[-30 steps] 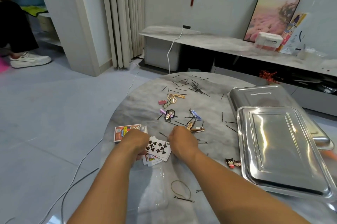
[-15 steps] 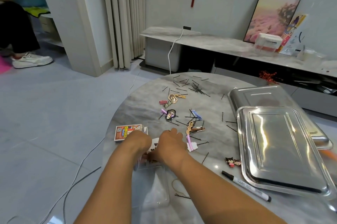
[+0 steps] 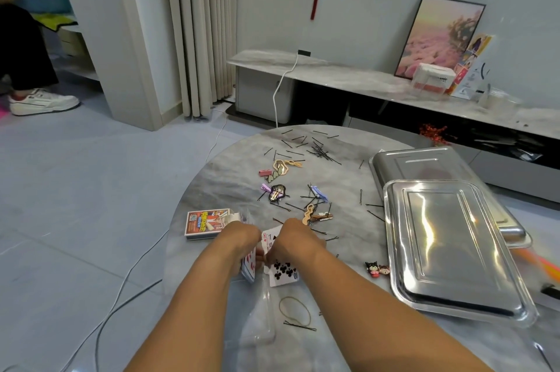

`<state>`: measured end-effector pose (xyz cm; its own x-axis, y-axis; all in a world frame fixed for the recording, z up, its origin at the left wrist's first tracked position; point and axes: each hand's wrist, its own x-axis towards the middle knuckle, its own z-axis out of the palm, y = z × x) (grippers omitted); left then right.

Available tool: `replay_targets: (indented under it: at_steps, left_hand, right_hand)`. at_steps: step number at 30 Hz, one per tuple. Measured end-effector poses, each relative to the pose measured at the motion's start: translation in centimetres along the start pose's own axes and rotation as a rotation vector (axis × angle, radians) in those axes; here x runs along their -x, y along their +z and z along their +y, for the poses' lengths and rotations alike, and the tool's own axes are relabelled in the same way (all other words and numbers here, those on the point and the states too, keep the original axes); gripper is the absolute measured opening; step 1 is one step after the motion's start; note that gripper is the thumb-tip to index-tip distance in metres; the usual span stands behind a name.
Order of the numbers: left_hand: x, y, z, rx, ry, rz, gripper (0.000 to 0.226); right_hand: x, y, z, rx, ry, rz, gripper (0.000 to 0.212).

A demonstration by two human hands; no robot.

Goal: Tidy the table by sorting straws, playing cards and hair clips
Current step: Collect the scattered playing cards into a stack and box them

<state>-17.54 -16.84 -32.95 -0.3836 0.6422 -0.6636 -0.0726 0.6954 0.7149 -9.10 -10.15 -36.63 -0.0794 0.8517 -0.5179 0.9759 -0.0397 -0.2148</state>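
Note:
My left hand and my right hand meet over the near part of the round marble table. Both grip a bunch of playing cards; a ten of clubs faces up at the bottom, and a small stack leans under my left hand. The printed card box lies just left of my hands. Beyond them lie coloured hair clips, a wooden clip and scattered black hairpins. A cartoon-figure clip lies to the right.
Two steel trays lie upside down at the table's right. A rubber band and a clear plastic bag lie near the front edge. A person's leg and shoe show at far left. Cables cross the floor.
My hands gathered the cards and lifted them off the table; the ten of clubs now hangs from my right hand. The view shifted, and the black marker seen a moment ago is out of sight.

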Motion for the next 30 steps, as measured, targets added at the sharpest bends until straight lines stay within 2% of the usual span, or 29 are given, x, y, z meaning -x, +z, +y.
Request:
replay_targets:
  at_steps: [2,4,5,7,10,13,19,23,26,28,30]
  left_hand:
    - [0.3,-0.1,0.0,0.009,0.001,-0.003,0.018]
    - [0.4,-0.4,-0.1,0.049,-0.007,-0.043,0.014]
    - [0.3,-0.5,-0.1,0.105,-0.008,-0.071,0.011]
    - [0.5,-0.5,0.3,0.270,0.019,-0.115,0.017]
    - [1.2,0.7,1.4,0.484,0.079,-0.211,0.034]
    - [3.3,3.3,2.2,0.539,0.092,-0.336,0.038]
    - [6.4,6.1,1.9,0.399,0.201,-0.351,0.036]
    - [9.7,8.0,0.1,0.462,0.074,-0.685,0.049]
    - [12.4,10.5,-2.7,0.584,0.035,-0.795,0.034]
    - [13.7,11.6,-4.6,0.560,0.043,-0.810,0.027]
    - [14.4,12.4,-5.9,0.496,0.044,-0.773,0.026]
  right_hand:
    - [0.2,0.1,0.2,-0.044,-0.033,0.019,0.033]
    - [0.5,-0.5,0.7,-0.170,-0.065,0.046,0.033]
    - [0.7,-1.2,1.2,-0.280,-0.091,0.063,0.028]
    - [1.2,-3.1,2.6,-0.573,-0.160,0.091,0.017]
    - [2.6,-6.2,5.0,-0.911,-0.270,0.076,0.022]
    - [4.4,-7.8,8.3,-0.885,-0.334,0.093,0.022]
    - [7.6,-9.3,14.1,-0.911,-0.325,0.113,0.028]
    - [11.1,-8.0,16.1,-0.932,-0.406,0.010,0.026]
    - [12.9,-5.0,17.5,-0.887,-0.387,0.145,0.023]
    - [13.9,-3.1,19.0,-0.857,-0.401,0.234,0.020]
    - [14.7,-2.0,20.2,-0.902,-0.419,0.207,0.024]
